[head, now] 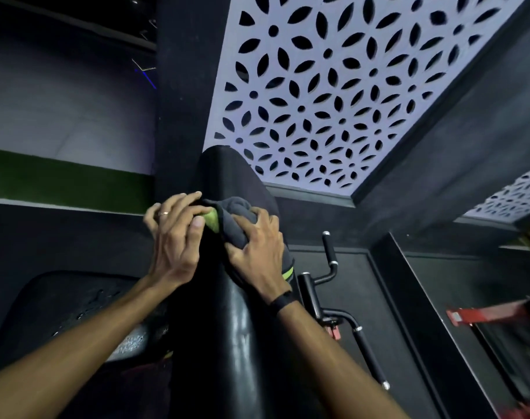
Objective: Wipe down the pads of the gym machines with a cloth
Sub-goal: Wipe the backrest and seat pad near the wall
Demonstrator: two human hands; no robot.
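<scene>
Both hands on grey cloth (238, 219) bunched on upper part of black back pad (227, 313)

Right hand (257, 252) fingers spread and curled, gripping cloth against pad's right side, cloth under and just above the fingers; left hand (176, 237) curled on pad's left edge, thumb and fingertips pinching cloth's green-edged corner; cloth sits between the two hands near pad top, green trim also showing below right hand; second black pad (61, 309) lower left, black handle bars (330, 261) right, patterned white panel (333, 92) above

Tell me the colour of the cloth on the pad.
Dark grey with a lime-green edge: the cloth, seen in the head view.
</scene>
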